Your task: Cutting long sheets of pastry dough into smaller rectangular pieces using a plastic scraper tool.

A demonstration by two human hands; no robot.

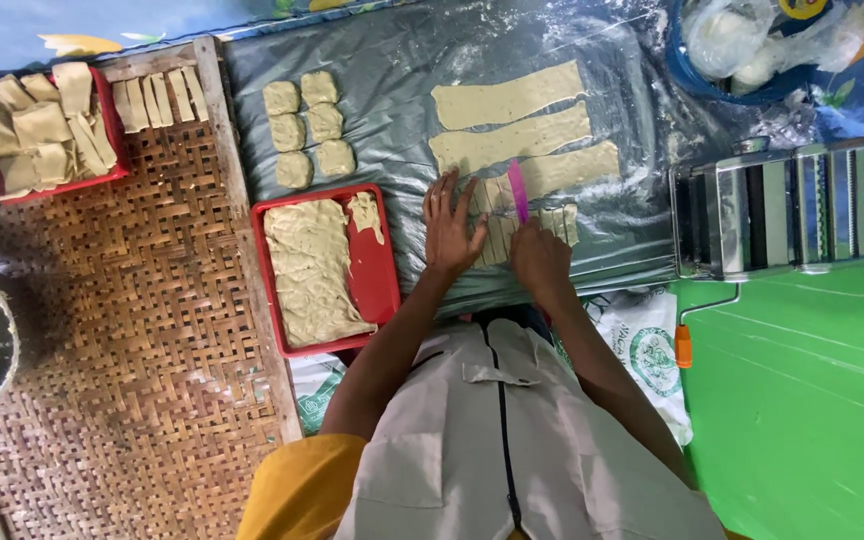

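On the floured plastic sheet (pixel 392 90), the person works a strip of pale dough that lies just ahead of both hands. The left hand (pixel 449 228) rests flat with its fingers spread, pressing down on the near end of the dough strip (pixel 497 222), which already shows crosswise cuts into narrow pieces. The right hand (pixel 540 258) is closed around the lower end of a pink knife (pixel 518 190), whose blade stands on the strip right beside the left fingertips, so the dough being cut sits between the two hands and partly under them.

Beyond the blade lie three longer uncut dough strips (pixel 512 120), side by side on the same sheet. To the left of them sit six small dough lumps (pixel 304 128) in two columns. Nearer the left hand is a red tray (pixel 377 275) holding a flattened slab of dough. Further left, on a woven bamboo mat (pixel 132 330), another red tray (pixel 102 90) is heaped with cut dough pieces, with a row of cut strips beside it. A metal pasta roller (pixel 772 205) with an orange-tipped crank stands to the right.
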